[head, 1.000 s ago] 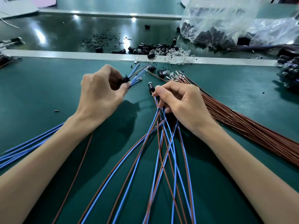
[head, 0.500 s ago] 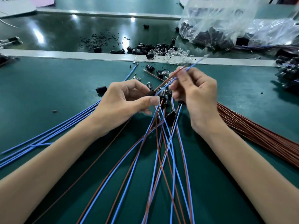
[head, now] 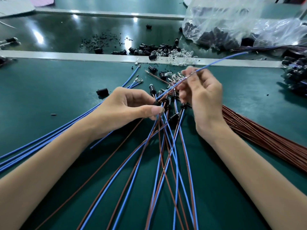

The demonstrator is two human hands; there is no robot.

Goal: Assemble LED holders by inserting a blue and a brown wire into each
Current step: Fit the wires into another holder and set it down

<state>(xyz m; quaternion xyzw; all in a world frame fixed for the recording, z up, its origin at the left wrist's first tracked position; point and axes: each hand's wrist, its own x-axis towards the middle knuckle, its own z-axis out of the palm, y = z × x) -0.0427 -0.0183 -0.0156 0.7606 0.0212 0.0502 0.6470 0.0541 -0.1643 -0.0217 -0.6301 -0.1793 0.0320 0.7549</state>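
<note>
The left hand (head: 131, 108) pinches a black holder (head: 155, 103); the right hand (head: 202, 97) pinches a blue wire (head: 216, 62) slanting over the pale strip (head: 83, 55). Open surface (head: 49, 90) lies left.

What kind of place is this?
Likely a manual wire-assembly bench in an electronics workshop: bundled brown wires, loose piles of black holders and clear LEDs, and a bag of more parts on a green mat.
</note>
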